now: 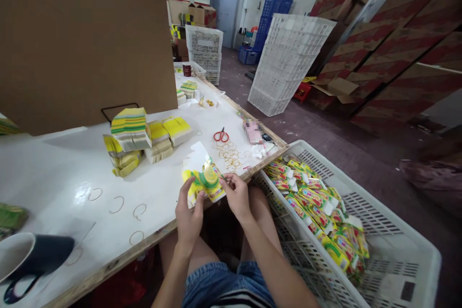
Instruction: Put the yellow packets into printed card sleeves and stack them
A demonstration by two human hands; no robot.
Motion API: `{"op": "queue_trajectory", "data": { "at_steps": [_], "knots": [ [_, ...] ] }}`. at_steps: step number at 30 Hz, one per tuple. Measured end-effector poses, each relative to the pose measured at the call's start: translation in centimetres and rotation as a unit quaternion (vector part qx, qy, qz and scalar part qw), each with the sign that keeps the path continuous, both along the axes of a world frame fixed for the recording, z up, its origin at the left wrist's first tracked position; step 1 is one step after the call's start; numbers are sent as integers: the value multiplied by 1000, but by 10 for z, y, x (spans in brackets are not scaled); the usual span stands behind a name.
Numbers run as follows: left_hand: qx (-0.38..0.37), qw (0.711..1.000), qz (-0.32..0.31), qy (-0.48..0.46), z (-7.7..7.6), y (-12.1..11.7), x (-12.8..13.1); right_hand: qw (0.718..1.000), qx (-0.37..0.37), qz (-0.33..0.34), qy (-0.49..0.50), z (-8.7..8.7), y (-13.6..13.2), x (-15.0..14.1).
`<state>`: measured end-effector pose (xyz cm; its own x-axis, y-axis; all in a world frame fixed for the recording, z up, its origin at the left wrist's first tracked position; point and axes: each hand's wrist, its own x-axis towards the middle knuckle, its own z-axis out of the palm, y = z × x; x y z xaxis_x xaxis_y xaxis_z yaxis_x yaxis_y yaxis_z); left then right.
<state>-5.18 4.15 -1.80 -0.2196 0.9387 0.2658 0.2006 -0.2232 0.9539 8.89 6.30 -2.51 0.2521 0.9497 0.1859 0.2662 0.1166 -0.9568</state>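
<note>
Packaging (211, 176) between left fingers (184, 191) and right fingers (234, 181).

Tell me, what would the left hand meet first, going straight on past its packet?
Past the packet, the left hand would probably meet the yellow bundle nearest the scissors; depth is unclear.

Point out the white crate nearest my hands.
The white crate by the table, right of the right hand, loaded with printed packets; the other white crates stand farther away.
</note>
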Motion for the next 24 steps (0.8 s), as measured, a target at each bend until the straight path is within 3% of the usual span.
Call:
{"op": "queue_trajectory", "data": {
  "at_steps": [2,4,6,9,16,24],
  "knots": [
    [-33,993,-47,-104,5,-1,1,992,-16,27,120,6,-15,7],
    [-87,965,-152,-195,7,-3,4,973,-38,46,223,12,-31,12],
    [-123,927,-246,-256,8,-6,9,962,-63,61,259,18,-45,16],
    [-130,890,-305,-312,8,-14,19,962,-78,77,251,27,-60,21],
    [-109,898,-308,-294,15,-24,30,982,-85,58,161,36,-75,30],
    [-153,909,-250,-297,18,-25,37,985,-91,38,145,36,-83,27]
  ]
}}
